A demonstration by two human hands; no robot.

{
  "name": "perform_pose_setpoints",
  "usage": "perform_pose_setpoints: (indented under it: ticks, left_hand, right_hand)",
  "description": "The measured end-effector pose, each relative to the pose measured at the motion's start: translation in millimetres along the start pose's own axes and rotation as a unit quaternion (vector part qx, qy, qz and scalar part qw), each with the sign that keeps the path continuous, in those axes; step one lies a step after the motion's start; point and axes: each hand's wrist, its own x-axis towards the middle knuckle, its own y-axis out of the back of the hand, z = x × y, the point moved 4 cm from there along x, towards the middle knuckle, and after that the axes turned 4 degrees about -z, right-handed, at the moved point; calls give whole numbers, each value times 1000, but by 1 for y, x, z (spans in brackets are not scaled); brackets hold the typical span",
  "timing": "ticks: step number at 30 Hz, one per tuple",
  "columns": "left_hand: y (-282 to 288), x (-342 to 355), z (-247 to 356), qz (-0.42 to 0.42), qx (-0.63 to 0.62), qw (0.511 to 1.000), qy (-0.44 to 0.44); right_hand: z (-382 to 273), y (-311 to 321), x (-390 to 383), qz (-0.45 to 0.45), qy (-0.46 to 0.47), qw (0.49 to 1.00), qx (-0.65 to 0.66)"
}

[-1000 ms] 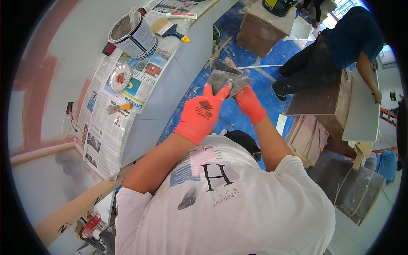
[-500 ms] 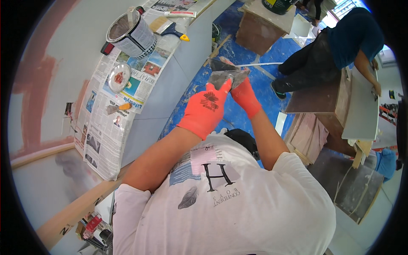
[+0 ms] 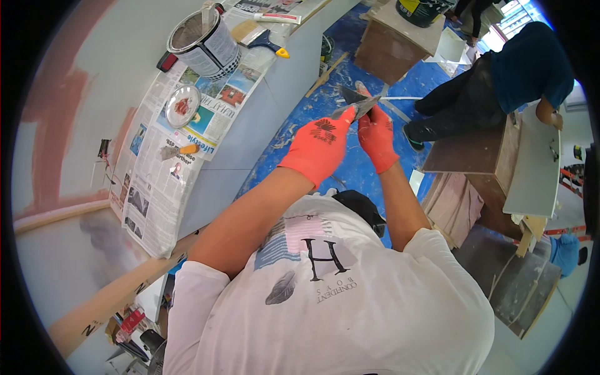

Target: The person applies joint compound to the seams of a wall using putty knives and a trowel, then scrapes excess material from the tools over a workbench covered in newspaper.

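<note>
My left hand [image 3: 319, 147], in an orange-red glove, is closed on a grey scraper [image 3: 367, 107] with a smeared metal blade. My right hand [image 3: 377, 139], gloved alike, is closed round a second, darker scraper [image 3: 351, 95], one fingertip showing past its far side. The two blades meet or overlap in front of my chest. Their handles are hidden in my gloves, and I cannot tell whether filler lies between the blades.
At left, a newspaper-covered ledge [image 3: 153, 187] carries a paint can [image 3: 209, 53], a wide brush [image 3: 259, 37], a round lid [image 3: 183, 106], a small orange-handled brush [image 3: 180, 151] and a tube [image 3: 277, 17]. A co-worker [image 3: 528, 69] bends over a wooden cabinet [image 3: 469, 147] at right. Blue sheeting [image 3: 281, 147] covers the floor.
Both hands have moved slightly right with the scrapers. The blades have turned from facing me broadly to a narrower, more edge-on angle. The view has shifted a little.
</note>
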Motion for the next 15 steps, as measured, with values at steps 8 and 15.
perform_pose_setpoints:
  ticks: [8, 15]
  left_hand:
    - [10, 21, -30, 10, -17, 995, 94]
    - [-19, 2, -4, 14, 79, 997, -18]
  right_hand:
    - [-46, 4, -20, -71, -60, 995, -30]
    - [-9, -16, -16, -77, -103, 906, 402]
